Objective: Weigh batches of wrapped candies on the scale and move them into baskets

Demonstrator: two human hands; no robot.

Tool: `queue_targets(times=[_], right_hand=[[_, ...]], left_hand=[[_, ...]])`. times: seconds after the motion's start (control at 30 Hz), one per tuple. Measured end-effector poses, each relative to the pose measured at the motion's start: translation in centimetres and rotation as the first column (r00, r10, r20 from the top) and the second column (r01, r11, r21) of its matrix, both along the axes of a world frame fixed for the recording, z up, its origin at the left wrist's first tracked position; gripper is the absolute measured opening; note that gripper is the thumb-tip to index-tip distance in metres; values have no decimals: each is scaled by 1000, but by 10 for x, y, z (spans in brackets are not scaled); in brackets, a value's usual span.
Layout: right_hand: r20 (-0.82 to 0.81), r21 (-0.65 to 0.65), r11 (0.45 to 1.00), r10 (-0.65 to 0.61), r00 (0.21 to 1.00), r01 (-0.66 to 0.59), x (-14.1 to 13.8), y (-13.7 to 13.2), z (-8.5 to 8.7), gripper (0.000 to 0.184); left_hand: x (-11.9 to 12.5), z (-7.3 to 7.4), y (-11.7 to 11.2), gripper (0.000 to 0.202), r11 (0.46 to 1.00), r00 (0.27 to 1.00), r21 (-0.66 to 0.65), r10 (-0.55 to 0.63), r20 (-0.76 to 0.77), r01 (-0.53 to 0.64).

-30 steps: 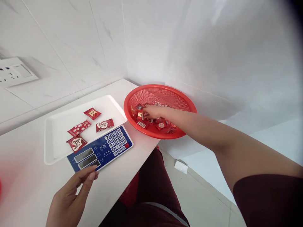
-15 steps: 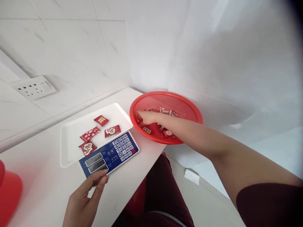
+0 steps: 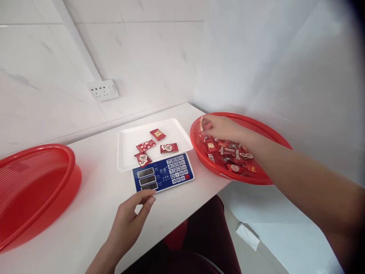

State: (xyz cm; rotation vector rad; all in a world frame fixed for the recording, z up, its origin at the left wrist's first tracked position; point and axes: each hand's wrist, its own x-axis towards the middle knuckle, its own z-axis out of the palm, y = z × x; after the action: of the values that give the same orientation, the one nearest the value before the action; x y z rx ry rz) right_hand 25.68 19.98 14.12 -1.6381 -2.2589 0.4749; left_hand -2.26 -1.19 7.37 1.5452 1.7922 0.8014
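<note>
My right hand (image 3: 222, 127) is over the near-left side of a red mesh basket (image 3: 196, 146). Its fingers are closed on a small red wrapped candy (image 3: 208, 125), partly hidden and blurred. Below it lies a pile of red wrapped candies (image 3: 228, 152). My left hand (image 3: 131, 215) hovers at the front edge of a blue digital scale (image 3: 162, 175). It holds nothing, and thumb and forefinger are slightly apart. On the scale's white tray (image 3: 128, 144) lie several red candies (image 3: 169, 148), spread apart.
A second red basket (image 3: 68, 179) stands on the left of the white table (image 3: 94, 213). A socket panel (image 3: 103, 90) is fixed to the tiled wall behind. White curtain-like sheeting rises close on the right. A white piece (image 3: 247, 236) lies on the floor.
My right hand has lifted from among the candies, now with a candy in its fingers. The view has swung left, showing more of the left basket. My left hand stays by the scale.
</note>
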Motion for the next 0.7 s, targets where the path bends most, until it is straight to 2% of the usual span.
queue_targets(times=[0.07, 0.17, 0.23, 0.3, 0.4, 0.53, 0.63, 0.7], right_hand=[[-250, -22, 999, 35, 968, -42, -17, -5, 12, 27], [-564, -145, 976, 55, 824, -165, -46, -10, 19, 36], [-679, -217, 953, 9, 734, -213, -61, -10, 16, 41], [-723, -256, 946, -51, 689, -198, -70, -8, 11, 48], [-692, -278, 954, -121, 711, -108, -67, -7, 2, 55], [-536, -267, 964, -161, 829, 15, -34, -12, -8, 49], [-320, -299, 950, -189, 928, 90, 0, -20, -21, 44], [-101, -315, 945, -129, 986, 92, 18, -27, -33, 44]], left_hand=[[1, -1, -3, 26, 999, 999, 8, -38, 16, 38], [-1, -5, -9, 25, 997, 996, 22, -77, 36, 76], [-4, -9, -14, 25, 995, 995, 21, -97, 30, 96], [-9, -12, -20, 25, 995, 995, 13, -102, 13, 102], [-18, -18, -27, 26, 997, 997, -7, -79, -2, 79], [-26, -25, -31, 25, 998, 998, -34, -55, 0, 55], [-25, -30, -29, 24, 996, 997, -42, -72, 19, 73], [-21, -32, -27, 24, 994, 994, -37, -102, 31, 103]])
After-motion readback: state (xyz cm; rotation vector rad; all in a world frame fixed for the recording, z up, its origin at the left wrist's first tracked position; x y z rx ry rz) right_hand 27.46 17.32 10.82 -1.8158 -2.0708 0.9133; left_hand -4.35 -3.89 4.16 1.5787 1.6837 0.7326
